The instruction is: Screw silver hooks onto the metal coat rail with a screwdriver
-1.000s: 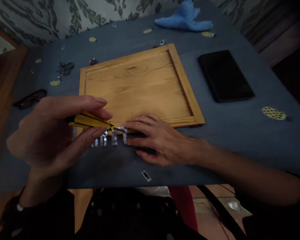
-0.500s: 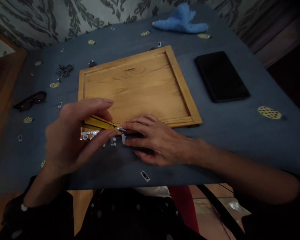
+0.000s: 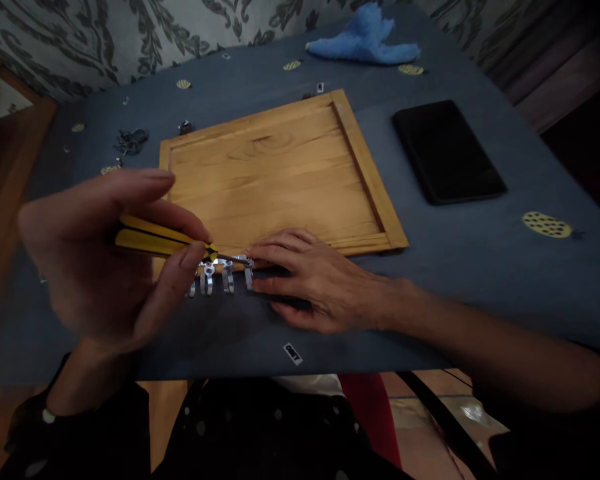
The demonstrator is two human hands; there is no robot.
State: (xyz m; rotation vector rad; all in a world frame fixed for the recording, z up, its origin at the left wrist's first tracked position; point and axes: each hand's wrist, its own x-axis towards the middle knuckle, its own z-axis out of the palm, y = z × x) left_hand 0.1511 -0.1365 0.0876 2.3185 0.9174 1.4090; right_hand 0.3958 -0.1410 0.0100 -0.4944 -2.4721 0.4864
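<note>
My left hand [image 3: 105, 260] is closed round the yellow-and-black handle of a screwdriver [image 3: 155, 240], thumb and fingers pinching it near the shaft. Its thin metal shaft points right, the tip at a small silver hook [image 3: 249, 273] on the near edge of a framed wooden board [image 3: 270, 177]. More silver hooks [image 3: 209, 279] line that edge to the left, partly hidden behind my left thumb. Lying across the board's near edge, my right hand [image 3: 315, 283] steadies the rightmost visible hook with its fingertips. The screw under the tip is too small to make out.
A black tablet or large phone [image 3: 447, 153] lies right of the board. At the back is a blue fluffy cloth [image 3: 365, 40]. Keys [image 3: 131, 141] and a small dark metal piece [image 3: 185, 127] lie at the left. The table's front edge is close to my body.
My left hand has drawn back left along the screwdriver, so its shaft and more hooks now show. My right hand has stayed in place.
</note>
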